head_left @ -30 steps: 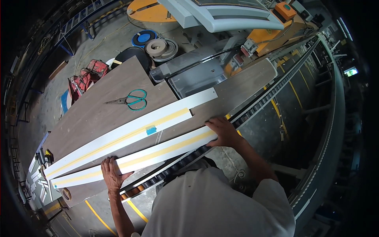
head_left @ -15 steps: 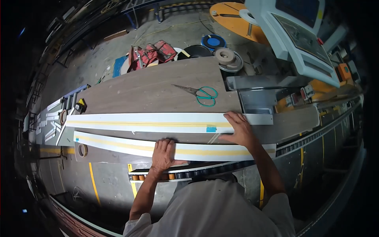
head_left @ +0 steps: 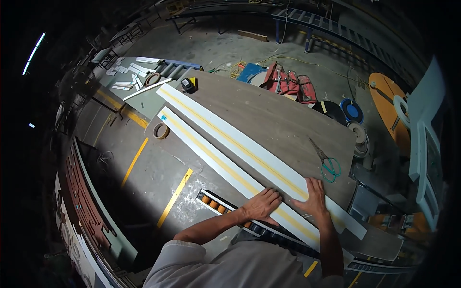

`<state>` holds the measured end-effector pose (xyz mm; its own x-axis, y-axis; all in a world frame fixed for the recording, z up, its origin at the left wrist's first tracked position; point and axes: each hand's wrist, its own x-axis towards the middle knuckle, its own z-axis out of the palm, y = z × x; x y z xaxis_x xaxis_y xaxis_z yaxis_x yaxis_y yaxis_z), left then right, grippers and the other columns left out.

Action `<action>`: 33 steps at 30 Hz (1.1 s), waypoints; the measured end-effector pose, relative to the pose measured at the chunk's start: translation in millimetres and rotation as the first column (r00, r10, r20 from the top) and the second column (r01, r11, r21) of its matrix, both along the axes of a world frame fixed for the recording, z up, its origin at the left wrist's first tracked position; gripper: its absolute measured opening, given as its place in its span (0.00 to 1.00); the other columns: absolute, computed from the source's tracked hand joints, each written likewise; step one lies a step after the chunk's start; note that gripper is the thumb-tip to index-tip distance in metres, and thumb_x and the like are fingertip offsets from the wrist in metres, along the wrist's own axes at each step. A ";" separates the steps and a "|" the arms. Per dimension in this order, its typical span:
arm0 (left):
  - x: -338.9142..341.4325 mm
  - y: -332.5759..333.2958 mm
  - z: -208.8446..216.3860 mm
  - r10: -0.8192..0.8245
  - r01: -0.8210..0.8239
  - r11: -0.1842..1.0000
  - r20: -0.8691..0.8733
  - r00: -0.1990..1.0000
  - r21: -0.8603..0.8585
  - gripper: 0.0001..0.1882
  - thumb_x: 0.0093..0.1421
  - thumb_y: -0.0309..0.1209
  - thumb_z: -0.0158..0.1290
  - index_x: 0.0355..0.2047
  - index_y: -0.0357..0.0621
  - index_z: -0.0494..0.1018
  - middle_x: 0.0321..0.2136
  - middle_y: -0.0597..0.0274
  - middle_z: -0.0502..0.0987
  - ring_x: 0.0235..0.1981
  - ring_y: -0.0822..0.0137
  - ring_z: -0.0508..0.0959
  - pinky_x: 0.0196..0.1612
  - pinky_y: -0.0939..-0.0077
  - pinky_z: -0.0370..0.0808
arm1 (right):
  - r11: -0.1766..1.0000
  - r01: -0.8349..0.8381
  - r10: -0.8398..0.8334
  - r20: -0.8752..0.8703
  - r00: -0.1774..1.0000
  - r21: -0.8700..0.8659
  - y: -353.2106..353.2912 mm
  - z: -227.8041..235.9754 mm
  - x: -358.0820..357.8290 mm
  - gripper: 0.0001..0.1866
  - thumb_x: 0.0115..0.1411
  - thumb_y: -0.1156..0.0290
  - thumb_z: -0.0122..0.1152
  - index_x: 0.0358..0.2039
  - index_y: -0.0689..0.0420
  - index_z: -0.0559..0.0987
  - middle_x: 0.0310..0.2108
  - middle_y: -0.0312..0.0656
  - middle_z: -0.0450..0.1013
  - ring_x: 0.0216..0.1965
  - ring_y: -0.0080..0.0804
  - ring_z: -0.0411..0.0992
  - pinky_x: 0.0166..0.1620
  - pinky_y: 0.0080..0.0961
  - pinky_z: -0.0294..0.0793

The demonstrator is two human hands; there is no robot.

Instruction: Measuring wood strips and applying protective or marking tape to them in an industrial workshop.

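In the head view, the bare left hand (head_left: 262, 205) lies across a long, narrow white strip with a yellow band down its middle, the near strip (head_left: 209, 152). Its fingers are laid over the strip's face and its thumb stands apart at the edge nearer the body; whether it pinches the strip, I cannot tell. The bare right hand (head_left: 314, 197) has its fingers stretched out and its thumb spread wide, resting over a matching white strip with a yellow band, the far strip (head_left: 240, 146).

Both strips run from the hands away to the upper left, side by side on a brown, wood-look tabletop (head_left: 249, 108). Just beyond the right hand lie dark-bladed scissors with green loop handles (head_left: 324, 158). Well to the left of both hands, near the strips' other ends, are a brown ring of tape (head_left: 155, 127) and a black and yellow tape measure (head_left: 188, 86). Below the left hand, toward the body, runs a narrow conveyor track with orange and black rollers (head_left: 216, 204). Well beyond the hands, past the tabletop, sits a red fabric bag (head_left: 290, 84).
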<state>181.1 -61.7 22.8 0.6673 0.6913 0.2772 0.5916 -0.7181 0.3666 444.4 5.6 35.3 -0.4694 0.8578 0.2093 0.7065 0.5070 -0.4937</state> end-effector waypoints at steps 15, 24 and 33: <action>-60.5 31.2 47.3 0.193 -0.214 0.973 0.204 0.960 0.090 0.34 0.54 0.47 0.69 0.53 0.40 0.71 0.49 0.49 0.72 0.52 0.48 0.73 0.55 0.54 0.72 | 0.994 0.084 -0.085 -0.013 0.996 -0.071 -18.3 30.2 59.2 0.32 0.44 0.61 0.79 0.48 0.64 0.80 0.48 0.50 0.74 0.50 0.51 0.73 0.56 0.45 0.69; -248.7 143.4 66.9 0.857 -0.885 0.464 0.233 0.459 0.034 0.32 0.57 0.47 0.66 0.54 0.37 0.74 0.53 0.44 0.73 0.53 0.45 0.76 0.54 0.57 0.76 | 0.952 0.295 -0.307 -0.251 0.918 -0.084 -21.1 28.2 -4.0 0.23 0.54 0.72 0.72 0.50 0.65 0.79 0.47 0.53 0.76 0.49 0.53 0.75 0.53 0.42 0.74; -475.5 350.8 34.8 0.838 -0.826 0.533 -0.252 0.485 0.184 0.65 0.36 0.54 0.75 0.71 0.50 0.56 0.63 0.43 0.61 0.59 0.38 0.66 0.63 0.48 0.68 | 0.806 0.589 -0.581 -0.114 0.806 0.059 -97.3 3.1 -75.6 0.20 0.54 0.67 0.72 0.46 0.60 0.80 0.43 0.51 0.78 0.45 0.48 0.77 0.50 0.42 0.75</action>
<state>-294.4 289.1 57.5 -0.1677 0.9605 0.2223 0.9854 0.1565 0.0672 368.8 -91.7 38.3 0.1389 0.9400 0.3117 0.8395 0.0552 -0.5406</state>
